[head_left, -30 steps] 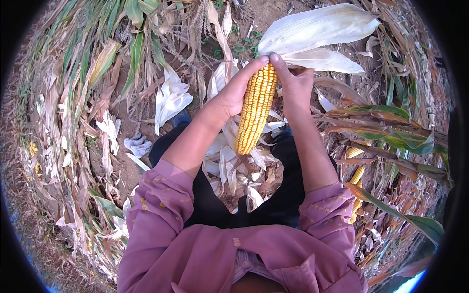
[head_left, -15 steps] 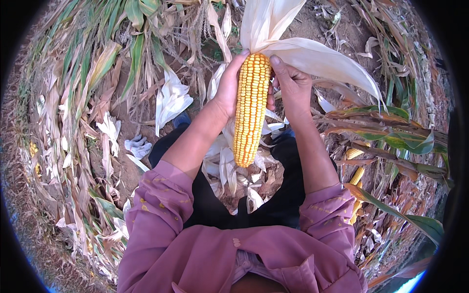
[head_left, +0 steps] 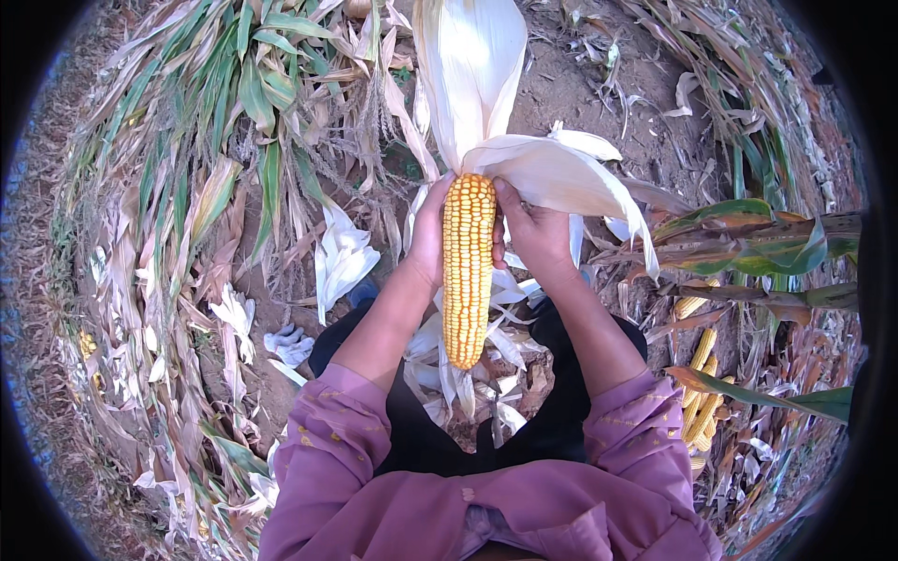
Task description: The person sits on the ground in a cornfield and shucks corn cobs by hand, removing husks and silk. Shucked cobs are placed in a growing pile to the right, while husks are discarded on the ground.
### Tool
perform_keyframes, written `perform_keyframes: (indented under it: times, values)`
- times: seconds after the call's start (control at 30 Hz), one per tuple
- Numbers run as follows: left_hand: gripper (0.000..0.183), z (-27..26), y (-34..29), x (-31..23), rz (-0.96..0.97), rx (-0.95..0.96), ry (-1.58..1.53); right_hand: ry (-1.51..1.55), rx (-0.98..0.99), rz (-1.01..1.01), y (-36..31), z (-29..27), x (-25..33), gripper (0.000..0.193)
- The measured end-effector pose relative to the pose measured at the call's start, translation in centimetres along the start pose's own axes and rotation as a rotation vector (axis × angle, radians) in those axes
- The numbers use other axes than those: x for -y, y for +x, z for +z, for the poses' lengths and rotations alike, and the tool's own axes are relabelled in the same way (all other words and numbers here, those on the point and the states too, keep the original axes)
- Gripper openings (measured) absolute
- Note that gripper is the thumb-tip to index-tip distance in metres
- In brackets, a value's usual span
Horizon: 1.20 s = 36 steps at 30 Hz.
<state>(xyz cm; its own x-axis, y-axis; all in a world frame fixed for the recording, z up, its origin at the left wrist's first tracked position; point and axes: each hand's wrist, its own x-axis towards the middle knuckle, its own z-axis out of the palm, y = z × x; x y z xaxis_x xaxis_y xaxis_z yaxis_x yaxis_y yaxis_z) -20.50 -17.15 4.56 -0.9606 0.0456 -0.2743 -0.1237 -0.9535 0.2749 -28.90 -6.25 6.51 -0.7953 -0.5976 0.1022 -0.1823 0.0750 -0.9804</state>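
Observation:
A yellow ear of corn [head_left: 467, 271] hangs between my hands, its tip pointing toward me and its kernels bare. Pale dry husk [head_left: 472, 79] is peeled back from its far end, one leaf standing away from me and another drooping to the right. My left hand [head_left: 428, 229] wraps round the left side of the ear near the base. On the other side, my right hand [head_left: 538, 234] closes at the base where the husk joins, thumb on top and fingers partly hidden behind.
Several husked ears [head_left: 702, 393] lie on the ground to the right, beside dry stalks [head_left: 758, 238]. A whitish glove [head_left: 290, 346] is on the soil at the left. Cut corn stalks with green and brown leaves [head_left: 271, 84] pile up at the far left. Loose husks [head_left: 341, 252] litter the ground.
The ear and both hands have come lower and nearer to me in the picture. The husk has moved along with them, and both hands keep their hold.

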Motion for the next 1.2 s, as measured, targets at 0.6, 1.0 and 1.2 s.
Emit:
perform_keyframes:
  times: [0.6, 1.0, 1.2]
  values:
    - [0.068, 0.7, -0.6, 1.8, -0.165, 0.039, 0.199, 0.08, 0.06, 0.177, 0.4, -0.9, 1.1, 0.042]
    - [0.048, 1.6, -3.4, 4.2, -0.036, -0.183, 0.732, 0.002, 0.085, 0.195, -0.5, -3.5, 1.2, 0.052]
    - [0.043, 2.9, -4.9, 5.9, -0.097, -0.143, 0.66, 0.632, 0.333, 0.428, -1.5, -5.1, 2.5, 0.044]
